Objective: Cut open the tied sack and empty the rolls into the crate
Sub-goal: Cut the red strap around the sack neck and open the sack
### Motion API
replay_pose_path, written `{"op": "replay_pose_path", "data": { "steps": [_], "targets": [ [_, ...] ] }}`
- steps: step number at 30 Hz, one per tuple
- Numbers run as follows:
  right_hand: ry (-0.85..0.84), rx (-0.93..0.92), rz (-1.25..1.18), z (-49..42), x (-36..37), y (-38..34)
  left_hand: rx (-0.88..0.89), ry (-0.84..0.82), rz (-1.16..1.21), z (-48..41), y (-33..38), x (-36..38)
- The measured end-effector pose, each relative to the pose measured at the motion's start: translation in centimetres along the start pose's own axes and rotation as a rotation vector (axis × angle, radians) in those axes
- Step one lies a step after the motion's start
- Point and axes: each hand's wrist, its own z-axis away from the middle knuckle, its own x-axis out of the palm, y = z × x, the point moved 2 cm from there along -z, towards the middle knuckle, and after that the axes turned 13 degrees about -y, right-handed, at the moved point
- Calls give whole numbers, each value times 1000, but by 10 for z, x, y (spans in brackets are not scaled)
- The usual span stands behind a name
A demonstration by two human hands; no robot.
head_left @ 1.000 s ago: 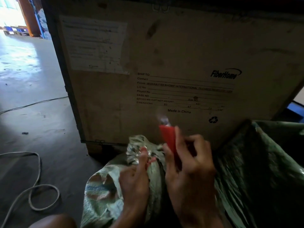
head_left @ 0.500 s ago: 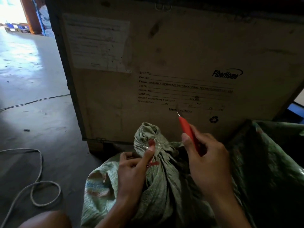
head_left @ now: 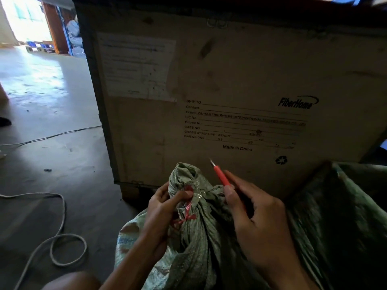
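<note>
The wooden crate (head_left: 230, 80) stands directly ahead of you on the concrete floor (head_left: 52, 164). Against its base sits the green woven sack (head_left: 199, 237), its neck bunched and bound with red string (head_left: 187, 214). Your left hand (head_left: 165, 208) has its fingers clamped on that tied neck. Your right hand (head_left: 257, 216) pinches a red-handled cutter (head_left: 222, 176), blade pointing up, just beside the knot.

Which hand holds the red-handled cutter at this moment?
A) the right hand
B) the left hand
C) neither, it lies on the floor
A: the right hand grips the red-handled cutter, blade pointing up, while the left hand pinches the sack's tied neck.
</note>
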Motion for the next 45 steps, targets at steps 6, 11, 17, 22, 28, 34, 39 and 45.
{"op": "replay_pose_path", "data": {
  "steps": [6,11,17,22,28,34,39,45],
  "targets": [
    [-97,-46,131,7,4,-4,8,-31,-43,2,7,-3],
    [-136,-36,177,7,5,-3,33,-41,-66,1,6,-4],
    [-121,-54,196,9,4,-2,80,-72,-103,1,5,-3],
    [-91,-65,200,9,4,-3,78,-70,-85,-1,3,-4],
    [-83,-53,206,8,6,-5,105,-93,-91,-1,2,-4],
    [-99,-26,234,8,8,-6,217,-101,-245,1,3,-5],
    [-135,25,244,6,7,-8,322,-73,-374,2,5,-5],
    [-249,116,219,11,11,-12,395,26,-409,-2,7,-15]
  ]
}}
